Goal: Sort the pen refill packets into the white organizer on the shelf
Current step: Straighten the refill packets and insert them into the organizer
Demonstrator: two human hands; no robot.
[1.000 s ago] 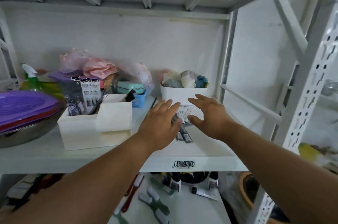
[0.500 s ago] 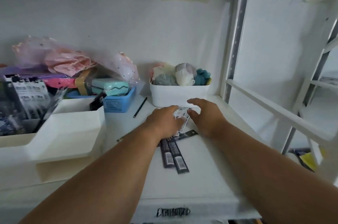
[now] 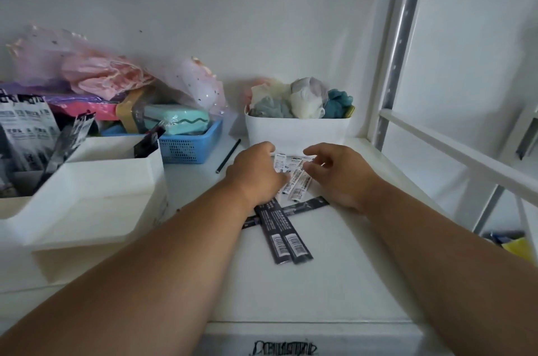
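The left hand [image 3: 256, 172] lies knuckles up on a loose pile of pen refill packets, its fingers bent down over them; whether they pinch a packet cannot be told, since the fingertips are hidden. The right hand [image 3: 334, 175] hovers just beside it with fingers curled, the thumb and forefinger touching the top of a small white printed refill packet [image 3: 294, 178].

Nearest the viewer, two long, narrow black plastic refill packets with barcode labels [image 3: 286, 239] lie side by side on the white shelf board [image 3: 349, 268], their far ends under the left wrist. A third dark packet crosses beneath them. The white packets fan out between the two hands.

These packets look thin, light and slightly glossy, likely to slide on one another and to bend in the middle. A pinch across the width near one end, or gathering several into a flat bundle, would probably hold best.

To the left stands the white stepped plastic organizer [image 3: 96, 195], with black-and-white packets [image 3: 29, 128] upright in its rear compartment. Behind it sits a blue plastic mesh basket [image 3: 189, 149], and a thin dark pencil [image 3: 228, 156] lies on the shelf. Farther back, a white tub of soft bundled items [image 3: 297, 131] stands against the white wall. A grey metal shelf upright [image 3: 398, 50] rises at right.
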